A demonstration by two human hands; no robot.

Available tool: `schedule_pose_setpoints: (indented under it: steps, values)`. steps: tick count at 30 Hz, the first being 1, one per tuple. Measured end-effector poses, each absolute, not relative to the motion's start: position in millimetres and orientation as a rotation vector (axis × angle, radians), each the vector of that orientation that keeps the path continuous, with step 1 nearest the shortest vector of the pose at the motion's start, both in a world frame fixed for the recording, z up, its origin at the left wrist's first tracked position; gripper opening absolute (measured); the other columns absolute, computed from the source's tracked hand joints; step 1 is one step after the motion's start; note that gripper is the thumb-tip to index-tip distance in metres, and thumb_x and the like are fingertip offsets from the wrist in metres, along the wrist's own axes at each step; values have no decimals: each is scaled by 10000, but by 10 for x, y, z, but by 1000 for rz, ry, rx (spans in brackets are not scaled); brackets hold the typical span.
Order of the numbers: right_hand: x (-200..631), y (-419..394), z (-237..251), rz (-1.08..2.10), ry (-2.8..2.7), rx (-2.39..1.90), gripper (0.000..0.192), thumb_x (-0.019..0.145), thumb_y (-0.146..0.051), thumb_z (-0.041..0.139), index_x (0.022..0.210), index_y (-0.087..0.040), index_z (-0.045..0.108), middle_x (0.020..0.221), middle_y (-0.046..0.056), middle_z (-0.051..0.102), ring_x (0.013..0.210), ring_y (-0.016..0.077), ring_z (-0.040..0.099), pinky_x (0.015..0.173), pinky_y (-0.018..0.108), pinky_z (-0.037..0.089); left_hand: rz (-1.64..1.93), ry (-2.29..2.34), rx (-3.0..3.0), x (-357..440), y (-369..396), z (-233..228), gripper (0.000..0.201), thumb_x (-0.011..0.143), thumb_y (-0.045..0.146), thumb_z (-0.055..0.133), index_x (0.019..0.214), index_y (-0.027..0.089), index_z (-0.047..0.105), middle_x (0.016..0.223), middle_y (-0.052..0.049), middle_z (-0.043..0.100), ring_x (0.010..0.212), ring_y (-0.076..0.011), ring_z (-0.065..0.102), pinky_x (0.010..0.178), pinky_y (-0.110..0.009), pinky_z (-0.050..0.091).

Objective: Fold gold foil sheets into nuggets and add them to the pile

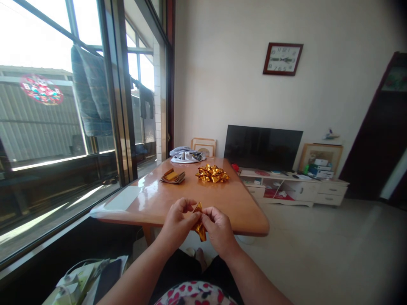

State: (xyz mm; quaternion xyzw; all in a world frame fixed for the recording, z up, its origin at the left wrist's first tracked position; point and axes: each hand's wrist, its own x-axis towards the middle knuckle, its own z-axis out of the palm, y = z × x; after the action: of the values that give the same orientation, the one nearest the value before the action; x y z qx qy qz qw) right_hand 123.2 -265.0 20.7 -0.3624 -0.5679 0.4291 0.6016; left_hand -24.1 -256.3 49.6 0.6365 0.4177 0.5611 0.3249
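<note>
Between my two hands is a piece of shiny gold foil paper [200, 232], creased and folded, held just off the near edge of the table. My left hand [181, 218] pinches it from the left with thumb and fingers. From the right, my right hand [218, 226] grips the same piece, its fingertips close to the left thumb. Farther back on the table lies a pile of folded gold foil pieces [212, 173]. Left of that pile sits a stack of flat gold and brown paper sheets [172, 176].
Folded cloth [187, 155] lies at the far end of the wooden table [235, 207]. A television [263, 147] stands on a low white cabinet [305, 190] behind it. Windows [117, 106] run along the left. Boxes and a dark flat object [108, 277] are at lower left.
</note>
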Motion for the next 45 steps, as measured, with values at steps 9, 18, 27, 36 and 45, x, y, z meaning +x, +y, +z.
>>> schedule_pose_setpoints:
  steps: [9,18,27,36,45]
  values:
    - [1292,-2693,216,1186,-1280,-742,296,829,-457,744,834,-170,673,700,-15,632,645,126,550,626,242,471,1249,855,1524,-228,-2675,556,303,804,397,758,943,153,646,807,-34,643,715,-170,633,630,-266,493]
    - [1312,-2671,190,1252,-1306,-671,286,852,-434,757,882,-155,701,752,-10,625,698,115,528,673,235,447,1249,877,1490,-251,-2673,573,322,830,444,730,835,137,633,695,-6,587,610,-120,533,559,-225,414]
    - [1315,-2668,204,1303,-1280,-664,314,820,-447,786,885,-152,698,770,5,635,709,128,533,687,258,449,1269,880,1495,-236,-2654,571,296,863,422,697,809,141,620,705,-8,584,632,-117,518,571,-224,417]
    - [1297,-2717,258,1324,-1273,-657,329,817,-453,784,889,-146,689,774,17,651,704,130,545,682,259,458,1278,867,1349,-187,-2680,530,289,853,424,683,769,175,564,653,18,556,589,-125,539,543,-224,409]
    - [1285,-2732,273,1317,-1242,-743,359,752,-477,816,835,-160,669,746,24,659,680,146,568,661,268,469,1338,961,1446,-224,-2686,621,390,894,483,614,675,169,541,647,25,508,624,-119,481,560,-220,375]
